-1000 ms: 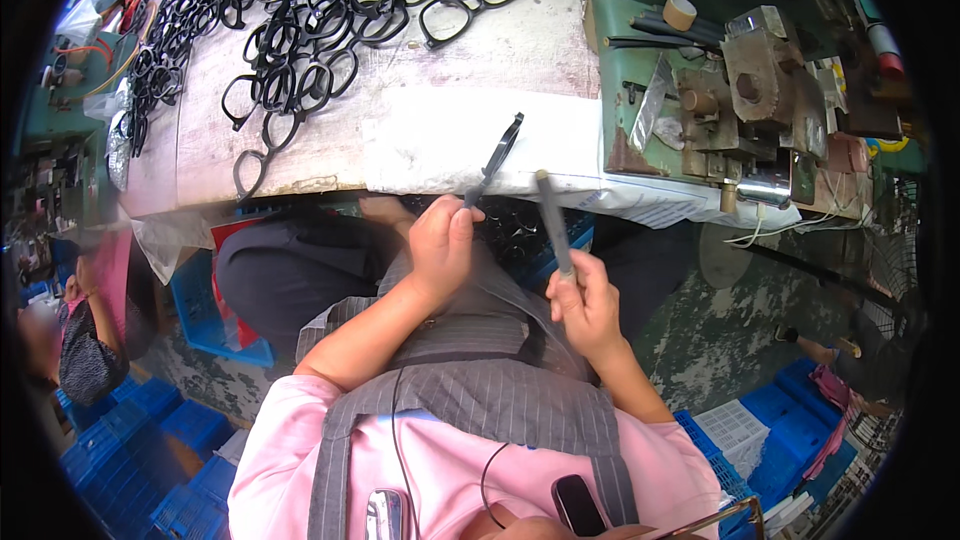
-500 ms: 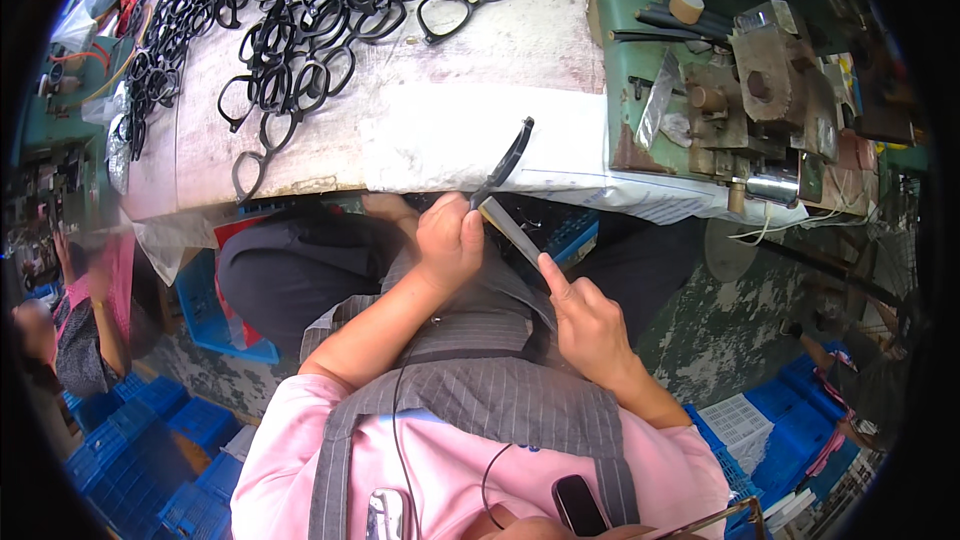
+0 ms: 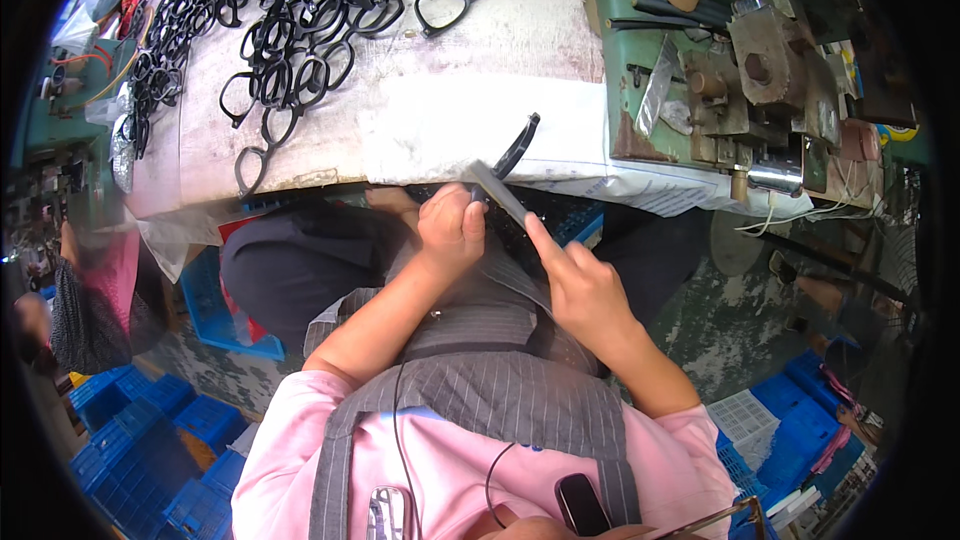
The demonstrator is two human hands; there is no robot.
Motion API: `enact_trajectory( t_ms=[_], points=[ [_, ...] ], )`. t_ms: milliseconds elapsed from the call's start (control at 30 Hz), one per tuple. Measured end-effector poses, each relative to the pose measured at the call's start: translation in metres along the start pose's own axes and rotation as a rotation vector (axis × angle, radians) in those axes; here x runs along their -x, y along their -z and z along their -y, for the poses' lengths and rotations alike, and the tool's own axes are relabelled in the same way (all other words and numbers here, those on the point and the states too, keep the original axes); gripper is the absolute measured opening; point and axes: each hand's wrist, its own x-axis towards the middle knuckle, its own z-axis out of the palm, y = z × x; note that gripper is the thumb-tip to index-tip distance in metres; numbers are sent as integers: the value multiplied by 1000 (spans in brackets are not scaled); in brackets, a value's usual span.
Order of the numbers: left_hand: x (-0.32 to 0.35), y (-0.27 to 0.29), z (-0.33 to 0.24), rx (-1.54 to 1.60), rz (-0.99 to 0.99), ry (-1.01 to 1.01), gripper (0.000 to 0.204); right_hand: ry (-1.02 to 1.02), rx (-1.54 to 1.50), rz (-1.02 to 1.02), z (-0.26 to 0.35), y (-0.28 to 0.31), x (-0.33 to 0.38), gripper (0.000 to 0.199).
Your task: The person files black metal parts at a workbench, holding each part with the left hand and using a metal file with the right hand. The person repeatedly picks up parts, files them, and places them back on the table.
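The right hand (image 3: 590, 290) is closed round the lower end of a flat grey metal file (image 3: 503, 197), forefinger stretched along the blade. The file's long axis slants from that hand up and to the person's left, its tip at the table's front edge. The left hand (image 3: 450, 230) is shut in a fist on a slim glossy black plastic spectacle arm (image 3: 517, 147), which sticks out above the thumb and points up and to the right, curving slightly (its lower end is hidden in the fist). File and arm cross just above the left thumb, over the lap and against the edge of the worn white-covered worktable (image 3: 440, 110). Farther back on the table lies a heap of black plastic spectacle fronts (image 3: 300, 10). To the right stands a green metal bench machine (image 3: 740, 60)
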Motion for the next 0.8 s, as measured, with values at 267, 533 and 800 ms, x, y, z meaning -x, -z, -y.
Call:
enact_trajectory(
  t_ms=[267, 533, 800],
  points=[
    [3, -2, 4, -27, 34, -110, 17, 40, 38, -16, -5, -14, -7, 69],
    [6, -1, 1, -20, 74, -60, 16, 61, -47, -96, 4, -1, 12, 68],
    [4, 0, -1, -33, 44, -47, 18, 35, -201, -78, -10, -9, -7, 64]
  ],
)
